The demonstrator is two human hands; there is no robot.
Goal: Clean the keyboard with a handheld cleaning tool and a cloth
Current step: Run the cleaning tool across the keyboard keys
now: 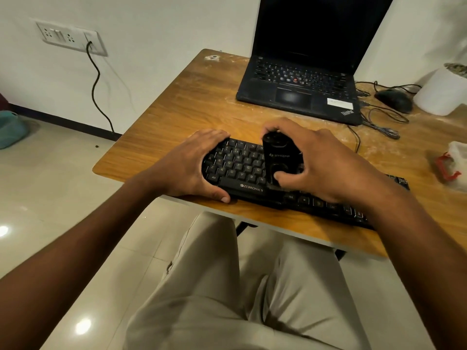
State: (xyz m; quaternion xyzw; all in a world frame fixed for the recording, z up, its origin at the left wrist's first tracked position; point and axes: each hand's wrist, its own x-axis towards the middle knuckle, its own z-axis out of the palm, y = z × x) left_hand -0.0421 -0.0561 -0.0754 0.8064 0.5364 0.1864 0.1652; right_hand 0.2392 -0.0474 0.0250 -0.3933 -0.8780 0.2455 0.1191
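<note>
Keyboard overhung surface near edge; left hand fingers clamped its end, right hand fingers wrapped cleaning tool; hard push could tip it off

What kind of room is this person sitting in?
Probably a small home or office workspace. A wooden desk stands against a white wall, carrying an open laptop with a wired mouse beside it, and a switch panel on the wall has a cable plugged in. The floor is glossy tile.
</note>
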